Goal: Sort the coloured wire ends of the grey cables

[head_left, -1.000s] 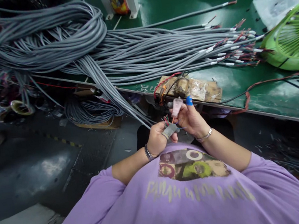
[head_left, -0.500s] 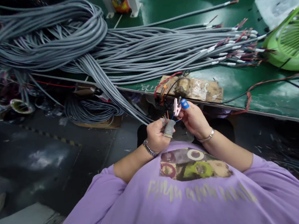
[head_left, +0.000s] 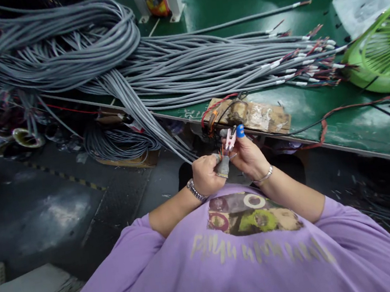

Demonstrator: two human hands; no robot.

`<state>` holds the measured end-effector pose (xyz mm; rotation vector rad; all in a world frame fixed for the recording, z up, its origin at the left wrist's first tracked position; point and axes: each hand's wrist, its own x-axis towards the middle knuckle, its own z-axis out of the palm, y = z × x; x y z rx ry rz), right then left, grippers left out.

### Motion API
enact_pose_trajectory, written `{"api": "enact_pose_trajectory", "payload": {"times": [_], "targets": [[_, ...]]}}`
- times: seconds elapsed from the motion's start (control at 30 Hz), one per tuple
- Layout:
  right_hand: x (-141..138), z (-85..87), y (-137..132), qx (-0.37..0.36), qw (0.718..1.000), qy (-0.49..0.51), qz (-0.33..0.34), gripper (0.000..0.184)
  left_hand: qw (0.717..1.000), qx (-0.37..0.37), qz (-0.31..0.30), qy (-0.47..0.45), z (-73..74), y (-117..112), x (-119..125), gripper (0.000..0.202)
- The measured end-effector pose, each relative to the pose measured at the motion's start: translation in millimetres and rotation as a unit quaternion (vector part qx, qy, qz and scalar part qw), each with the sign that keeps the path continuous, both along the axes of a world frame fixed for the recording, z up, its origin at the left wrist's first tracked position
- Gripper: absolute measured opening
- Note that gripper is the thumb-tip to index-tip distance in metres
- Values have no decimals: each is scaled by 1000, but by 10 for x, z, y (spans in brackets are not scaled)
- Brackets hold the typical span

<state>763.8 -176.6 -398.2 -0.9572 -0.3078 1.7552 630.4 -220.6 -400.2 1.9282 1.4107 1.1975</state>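
My left hand point(head_left: 206, 174), a grey cover on one finger, is closed around the ends of grey cables point(head_left: 177, 146) that hang over the table edge. Thin coloured wires point(head_left: 222, 151) stick out of that grip. Close on its right, my right hand point(head_left: 252, 158) wears a blue finger cot point(head_left: 240, 131) on the thumb. Its fingers are bent together near the wire ends; what they pinch is too small to be sure of, probably a wire. A pale pink clip point(head_left: 230, 140) sits between the hands, at the front of a worn wooden block point(head_left: 263, 117).
Many grey cables with stripped ends point(head_left: 223, 63) cover the green table point(head_left: 358, 131). A green fan point(head_left: 380, 54) stands at the right, near a clear plastic bag point(head_left: 363, 4). Coiled cable point(head_left: 119, 144) lies below the table edge. A red cord point(head_left: 324, 129) hangs at the front edge.
My right hand has shifted slightly left and down, closer to my left hand. The left hand has turned a little, its fingers still closed around the cables.
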Motion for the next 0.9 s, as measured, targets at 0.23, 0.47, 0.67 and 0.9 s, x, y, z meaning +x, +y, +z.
{"api": "enact_pose_trajectory", "payload": {"times": [0.23, 0.47, 0.67, 0.9], "targets": [[49, -22, -65, 11, 998, 22, 50, 53, 999, 41, -10, 12, 24, -58, -69, 20], [137, 15, -44, 35, 993, -4, 109, 59, 991, 118, 57, 31, 55, 37, -207, 21], [139, 29, -23, 81, 993, -42, 72, 46, 986, 147, 46, 61, 4, 209, -157, 30], [103, -20, -63, 89, 992, -76, 39, 51, 987, 151, 27, 39, -22, 204, -132, 29]]}}
